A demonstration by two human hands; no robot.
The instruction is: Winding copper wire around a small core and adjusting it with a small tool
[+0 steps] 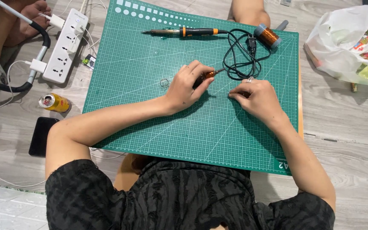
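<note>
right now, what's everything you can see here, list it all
cutting mat: 1, green with a white grid, on the floor
soldering iron: 1, black and orange, top of the mat
cord: 1, black, coiled beside the iron
wire spool: 1, copper, mat's top right corner
power strip: 1, white, left of the mat
drink can: 1, yellow, lying left of the mat
phone: 1, black, below the can
plastic bag: 1, white, far right
small tool: 1, brown handle, in the left hand
left hand: gripping the tool, mid mat
right hand: fingertips pressed on the mat
</note>
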